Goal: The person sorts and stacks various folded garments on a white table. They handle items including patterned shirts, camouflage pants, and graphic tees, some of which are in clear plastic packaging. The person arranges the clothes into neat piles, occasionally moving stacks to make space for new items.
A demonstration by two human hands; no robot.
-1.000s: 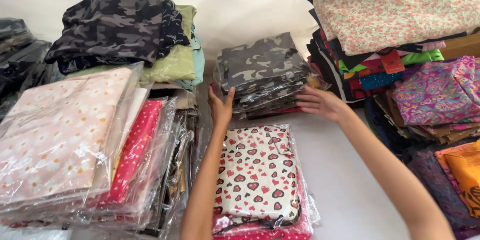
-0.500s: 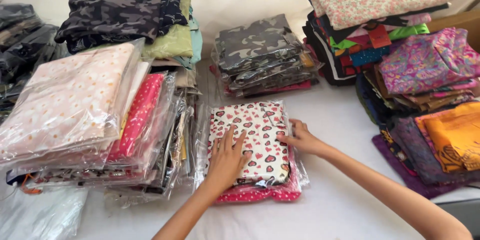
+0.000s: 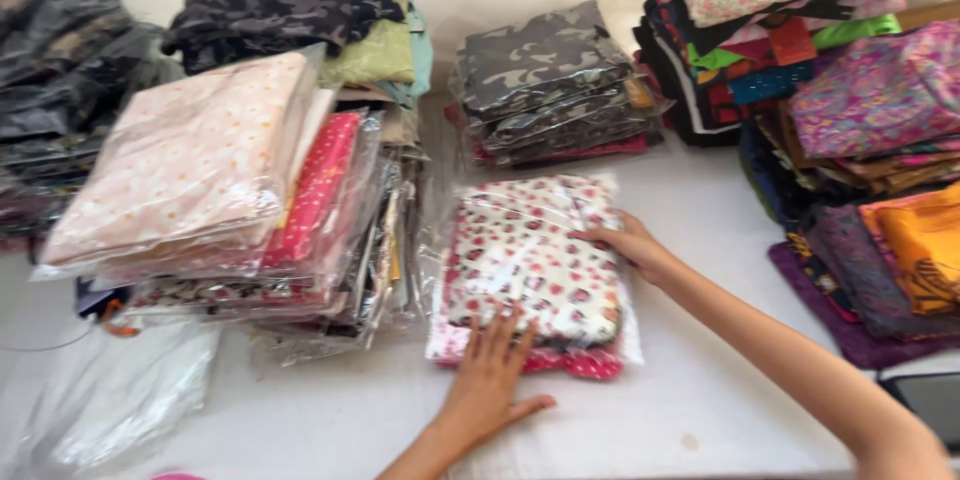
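A small stack of plastic-wrapped folded fabric lies on the white table in front of me; its top packet (image 3: pixel 530 260) is white with red and black heart prints, and a pink-red packet shows beneath it. My left hand (image 3: pixel 490 380) rests flat with fingers spread on the stack's near edge. On the right side of the top packet, my right hand (image 3: pixel 628 242) presses with fingers extended. Neither hand grips anything.
A tall leaning pile of wrapped fabrics (image 3: pixel 220 190) stands at the left, topped by a pale floral packet. Camouflage packets (image 3: pixel 545 80) are stacked behind. Unwrapped colourful cloth piles (image 3: pixel 860 100) fill the right. Loose clear bags (image 3: pixel 130 400) lie at the near left.
Both hands came back from the camouflage stack to the heart-print stack. My left hand has since slid from the top of the packet down to its near edge.
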